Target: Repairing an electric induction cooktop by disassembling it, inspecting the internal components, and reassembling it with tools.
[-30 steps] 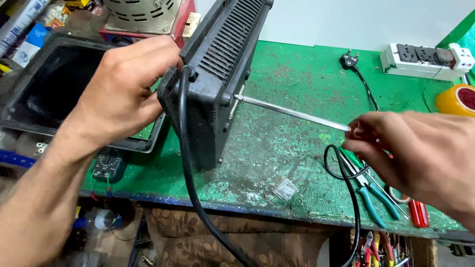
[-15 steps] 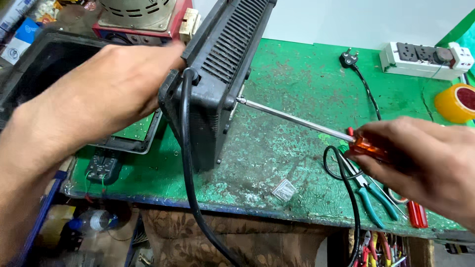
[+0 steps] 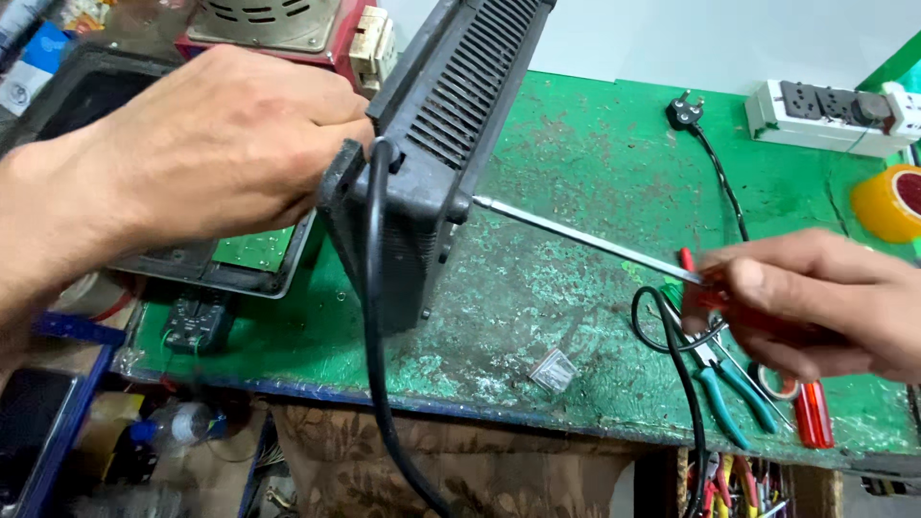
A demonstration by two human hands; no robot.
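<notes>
Gripping the black vented casing (image 3: 432,182) at 10 o'clock, the left hand (image 3: 221,144) steadies it; the right hand (image 3: 825,302), at 4 o'clock, clasps a screwdriver (image 3: 585,240) against its side on the green desk (image 3: 595,144).

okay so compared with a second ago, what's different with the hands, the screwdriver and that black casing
The right hand has drawn back a little toward the right along the bench, its fingers now pinching the screwdriver handle rather than covering it. The left hand has shifted slightly on the black casing. Unchanged: the tip stays at the casing's side, the casing stays propped on edge, and the pliers, plug and socket strip lie as before.
</notes>
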